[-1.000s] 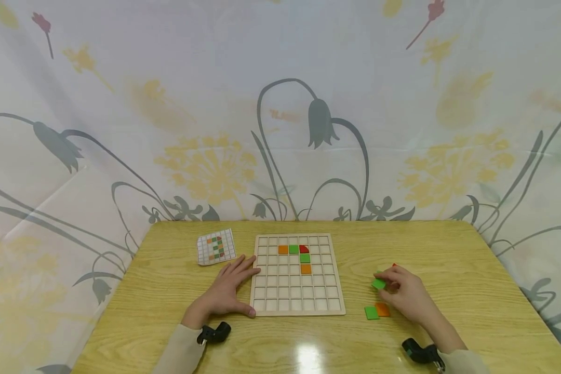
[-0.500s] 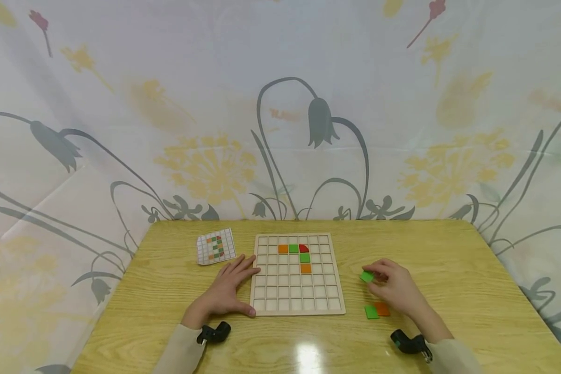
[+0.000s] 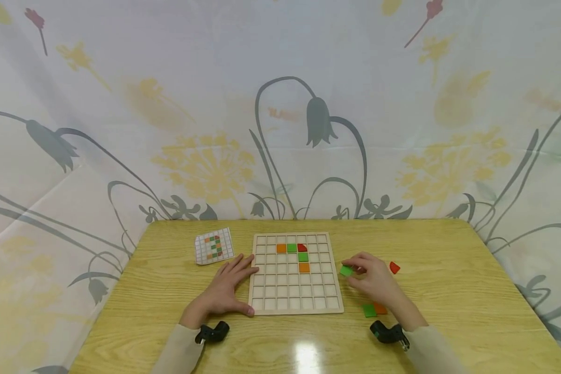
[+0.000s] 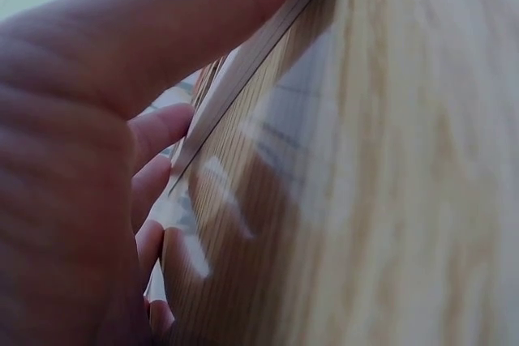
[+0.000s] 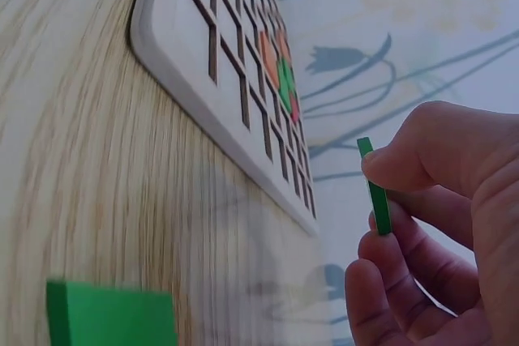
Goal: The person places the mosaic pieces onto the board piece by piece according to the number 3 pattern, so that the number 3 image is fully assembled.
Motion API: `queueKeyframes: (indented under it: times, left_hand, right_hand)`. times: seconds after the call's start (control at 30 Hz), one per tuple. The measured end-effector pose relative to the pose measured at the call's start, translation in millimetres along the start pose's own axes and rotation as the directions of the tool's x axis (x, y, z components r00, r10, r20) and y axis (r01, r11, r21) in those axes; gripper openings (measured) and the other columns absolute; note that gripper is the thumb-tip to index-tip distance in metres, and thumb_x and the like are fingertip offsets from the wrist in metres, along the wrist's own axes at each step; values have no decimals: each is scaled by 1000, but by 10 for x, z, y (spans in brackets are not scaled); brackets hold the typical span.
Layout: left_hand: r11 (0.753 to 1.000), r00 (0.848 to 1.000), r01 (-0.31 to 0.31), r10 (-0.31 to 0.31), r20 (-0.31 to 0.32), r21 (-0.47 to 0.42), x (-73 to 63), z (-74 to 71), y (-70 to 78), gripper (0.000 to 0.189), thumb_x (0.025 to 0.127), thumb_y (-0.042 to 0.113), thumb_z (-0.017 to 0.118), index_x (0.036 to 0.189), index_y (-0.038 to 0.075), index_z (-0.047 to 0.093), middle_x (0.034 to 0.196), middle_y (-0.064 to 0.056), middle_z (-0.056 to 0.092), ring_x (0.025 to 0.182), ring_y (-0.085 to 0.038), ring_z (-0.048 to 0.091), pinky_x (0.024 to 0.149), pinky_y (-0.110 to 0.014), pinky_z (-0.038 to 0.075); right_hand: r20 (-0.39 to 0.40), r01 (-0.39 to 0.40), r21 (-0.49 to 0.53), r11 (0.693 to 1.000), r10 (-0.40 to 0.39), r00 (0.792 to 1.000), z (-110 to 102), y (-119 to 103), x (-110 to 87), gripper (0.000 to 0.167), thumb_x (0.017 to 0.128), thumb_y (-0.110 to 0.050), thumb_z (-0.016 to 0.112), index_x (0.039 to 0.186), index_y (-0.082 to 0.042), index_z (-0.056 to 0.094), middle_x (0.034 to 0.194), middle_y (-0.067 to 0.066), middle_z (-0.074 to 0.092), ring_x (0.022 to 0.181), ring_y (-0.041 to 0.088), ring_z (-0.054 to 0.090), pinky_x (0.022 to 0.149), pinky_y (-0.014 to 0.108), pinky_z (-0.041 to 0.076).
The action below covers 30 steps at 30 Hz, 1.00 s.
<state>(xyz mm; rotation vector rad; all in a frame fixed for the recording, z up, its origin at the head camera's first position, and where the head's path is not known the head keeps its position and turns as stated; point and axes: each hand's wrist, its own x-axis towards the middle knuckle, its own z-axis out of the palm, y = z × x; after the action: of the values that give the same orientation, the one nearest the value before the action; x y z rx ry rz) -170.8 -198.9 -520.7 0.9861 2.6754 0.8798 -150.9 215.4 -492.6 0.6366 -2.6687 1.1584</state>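
Note:
A pale wooden grid board [image 3: 296, 291] lies in the middle of the table, with orange, green and red tiles set in some of its squares. My left hand [image 3: 223, 289] rests along the board's left edge, fingers spread and straight, thumb at the near corner. Between thumb and fingers, my right hand [image 3: 373, 278] pinches a green square tile [image 5: 376, 192], held just off the board's right edge. Below that hand a second green tile [image 3: 369, 310] lies on the table against an orange tile [image 3: 380, 308]. Beyond it sits a red rounded tile [image 3: 395, 267].
A small paper card [image 3: 214, 246] with a printed colored grid pattern lies left of the board. The wooden table [image 3: 257, 343] ends at a floral curtain [image 3: 280, 130] behind. Each wrist wears a black camera, such as the right one [image 3: 389, 333].
My right hand has carried the green tile leftward from the loose tiles to the board's right side, uncovering the red tile. My left hand has stayed at the board's edge.

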Motion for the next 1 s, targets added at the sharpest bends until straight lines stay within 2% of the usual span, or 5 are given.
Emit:
queueKeyframes:
  times: [0.1, 0.33, 0.6, 0.87, 1.0]
  left_hand:
    - [1000, 1000, -3, 3, 1, -2, 7, 7, -13, 102, 70, 60, 82, 152, 15, 44, 165, -8, 18, 151, -37, 6, 113, -67, 6]
    - [1000, 1000, -6, 6, -1, -3, 24, 18, -15, 103, 69, 61, 82, 152, 15, 44, 165, -8, 18, 151, -37, 6, 113, -67, 6]
    - [1000, 1000, 13, -13, 10, -7, 0, -2, 13, 104, 69, 62, 82, 153, 15, 43, 166, -7, 17, 151, -35, 5, 114, -65, 4]
    - [1000, 1000, 2, -2, 2, -16, 9, -7, 12, 103, 69, 60, 83, 152, 14, 43, 165, -9, 17, 151, -39, 6, 113, -66, 5]
    - [1000, 1000, 17, -17, 15, -14, 6, -4, 13, 104, 68, 61, 83, 153, 15, 42, 166, -7, 16, 151, -36, 4, 115, -64, 4]
  right_hand:
    - [11, 11, 17, 1000, -11, 1000, 53, -30, 59, 28, 79, 3, 75, 108, 1, 75, 97, 1, 64, 81, 16, 61, 72, 30, 56]
    - [72, -67, 9, 998, 66, 995, 195, -71, 176, 29, 80, 0, 74, 109, -5, 76, 101, -1, 64, 85, 14, 60, 76, 32, 55]
    - [99, 9, 49, 999, -14, 995, 397, -125, 349, 26, 83, -2, 70, 108, -5, 76, 104, 2, 66, 81, 15, 58, 71, 30, 52]
    - [121, 13, 106, 994, -25, 992, 620, -171, 512, 22, 83, -1, 71, 102, -9, 77, 101, -1, 67, 83, 14, 56, 72, 28, 49]
    - [119, -4, 123, 992, -11, 993, 706, -202, 562, 20, 83, 0, 71, 99, -9, 78, 100, -1, 67, 85, 15, 58, 72, 28, 49]
